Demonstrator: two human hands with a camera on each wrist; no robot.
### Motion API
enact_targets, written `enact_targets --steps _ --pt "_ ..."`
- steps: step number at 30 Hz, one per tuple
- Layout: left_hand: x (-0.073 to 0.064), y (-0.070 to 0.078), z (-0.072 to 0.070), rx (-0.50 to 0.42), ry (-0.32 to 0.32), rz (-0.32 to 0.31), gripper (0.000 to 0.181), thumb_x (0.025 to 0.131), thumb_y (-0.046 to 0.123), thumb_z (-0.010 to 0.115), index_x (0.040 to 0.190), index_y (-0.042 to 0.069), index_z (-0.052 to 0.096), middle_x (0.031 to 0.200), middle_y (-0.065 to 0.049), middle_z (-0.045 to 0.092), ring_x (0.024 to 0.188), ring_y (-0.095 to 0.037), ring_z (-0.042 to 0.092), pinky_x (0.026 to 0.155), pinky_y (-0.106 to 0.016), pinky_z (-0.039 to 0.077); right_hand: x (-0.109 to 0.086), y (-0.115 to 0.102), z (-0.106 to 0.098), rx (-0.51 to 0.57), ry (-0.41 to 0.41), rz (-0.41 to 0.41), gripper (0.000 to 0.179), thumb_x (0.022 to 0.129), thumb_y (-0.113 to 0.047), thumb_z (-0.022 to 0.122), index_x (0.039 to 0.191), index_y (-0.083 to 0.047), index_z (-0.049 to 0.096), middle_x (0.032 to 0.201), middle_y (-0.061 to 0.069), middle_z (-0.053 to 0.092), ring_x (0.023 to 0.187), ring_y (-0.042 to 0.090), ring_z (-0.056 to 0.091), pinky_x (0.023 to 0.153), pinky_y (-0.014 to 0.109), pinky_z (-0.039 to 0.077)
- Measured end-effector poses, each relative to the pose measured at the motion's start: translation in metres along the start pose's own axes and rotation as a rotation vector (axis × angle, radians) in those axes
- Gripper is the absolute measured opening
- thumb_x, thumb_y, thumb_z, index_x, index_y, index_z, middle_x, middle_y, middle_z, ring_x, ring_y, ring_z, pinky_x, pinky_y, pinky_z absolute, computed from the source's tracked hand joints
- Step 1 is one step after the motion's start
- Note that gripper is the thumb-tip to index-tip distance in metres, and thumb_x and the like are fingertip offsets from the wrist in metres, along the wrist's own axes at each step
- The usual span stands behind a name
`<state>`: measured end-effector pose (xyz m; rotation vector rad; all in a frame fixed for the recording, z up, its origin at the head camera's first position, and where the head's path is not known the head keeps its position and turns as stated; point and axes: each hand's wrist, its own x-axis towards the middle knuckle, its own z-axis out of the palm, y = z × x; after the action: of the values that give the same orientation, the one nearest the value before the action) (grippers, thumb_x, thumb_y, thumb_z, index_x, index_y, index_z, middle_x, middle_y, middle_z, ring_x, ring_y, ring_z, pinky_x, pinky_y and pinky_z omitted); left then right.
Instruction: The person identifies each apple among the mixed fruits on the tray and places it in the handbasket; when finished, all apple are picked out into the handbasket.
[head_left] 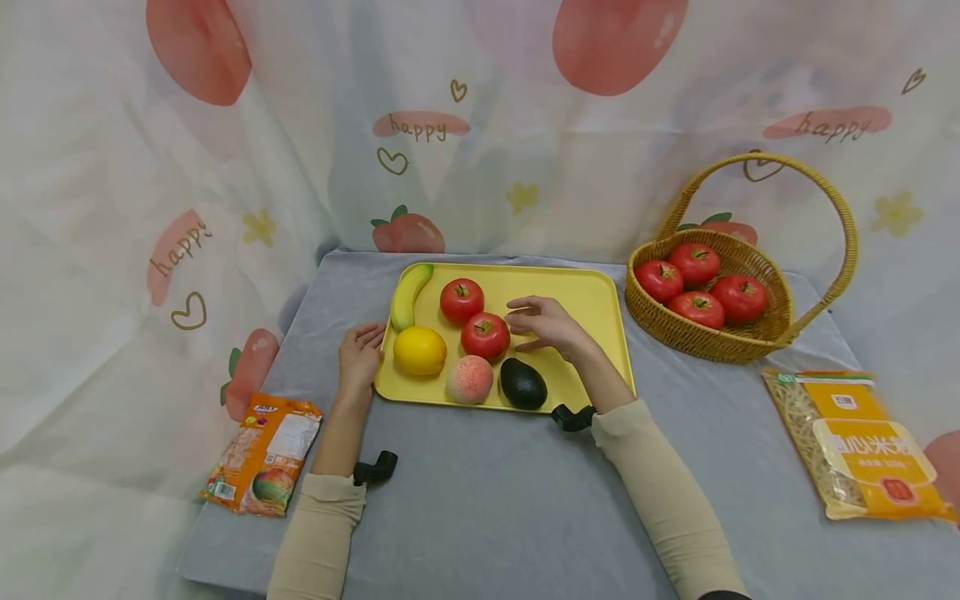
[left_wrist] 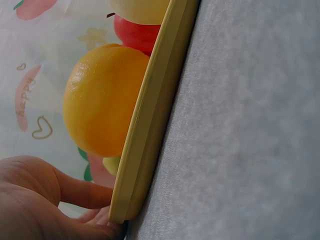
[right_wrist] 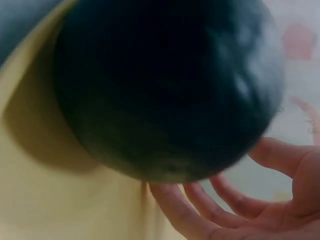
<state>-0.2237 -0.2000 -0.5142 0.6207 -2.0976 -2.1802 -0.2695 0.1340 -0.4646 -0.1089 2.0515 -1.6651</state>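
Head cam: set high above the near side, facing forward and down; widest view, with surface (head_left: 480, 508) filling lower frame, tray (head_left: 573, 304) centre, printed curtain (head_left: 300, 92) on top. Left wrist cam: low, close, rolled sideways, tray rim slanting top centre to bottom left, left hand (left_wrist: 42, 200) lower left. Right wrist cam: tilted, very near avocado (right_wrist: 170, 85) at upper centre. Head and left wrist share yellow fruit (head_left: 419, 351); head and right wrist, avocado.

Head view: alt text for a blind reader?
A person's right hand hovers beside two red fruits on a yellow tray with a banana, yellow fruit, peach and avocado. The left hand touches the tray's left edge. A basket at right holds four red fruits.
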Motion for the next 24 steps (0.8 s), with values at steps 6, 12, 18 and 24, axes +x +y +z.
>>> enact_targets --steps 6,12,18,24 --pt "-0.001 0.001 0.001 0.011 0.012 0.0 0.058 0.093 -0.021 0.039 0.147 0.0 0.045 0.147 -0.02 0.054 0.139 -0.029 0.053 0.116 -0.039 0.044 0.003 0.003 0.008 0.027 0.013 -0.031 0.056 0.104 -0.018 0.063 0.152 0.004 0.045 0.149 0.024 0.052 0.132 0.042 0.057 0.095 0.06 0.056" --pt "-0.001 0.002 0.002 0.015 0.007 0.001 0.058 0.094 -0.02 0.038 0.148 -0.001 0.044 0.148 -0.02 0.054 0.14 -0.029 0.053 0.116 -0.039 0.044 0.004 0.004 0.013 0.017 0.018 -0.056 0.055 0.103 -0.022 0.067 0.149 0.003 0.051 0.148 0.02 0.053 0.13 0.04 0.057 0.09 0.056 0.06" --pt "0.0 0.001 0.002 0.015 0.008 -0.004 0.058 0.094 -0.02 0.038 0.148 0.0 0.045 0.148 -0.02 0.054 0.14 -0.028 0.053 0.116 -0.04 0.043 0.005 0.005 0.016 0.006 -0.001 -0.026 0.054 0.098 -0.03 0.074 0.142 -0.003 0.06 0.142 0.018 0.059 0.126 0.036 0.06 0.085 0.052 0.062" --pt "0.0 0.0 0.001 0.013 0.011 -0.006 0.058 0.093 -0.02 0.04 0.148 -0.001 0.045 0.148 -0.02 0.055 0.139 -0.028 0.054 0.115 -0.04 0.044 0.005 0.004 0.019 0.037 0.001 -0.005 0.052 0.096 -0.027 0.077 0.138 -0.002 0.061 0.137 0.021 0.062 0.121 0.037 0.064 0.081 0.049 0.064"
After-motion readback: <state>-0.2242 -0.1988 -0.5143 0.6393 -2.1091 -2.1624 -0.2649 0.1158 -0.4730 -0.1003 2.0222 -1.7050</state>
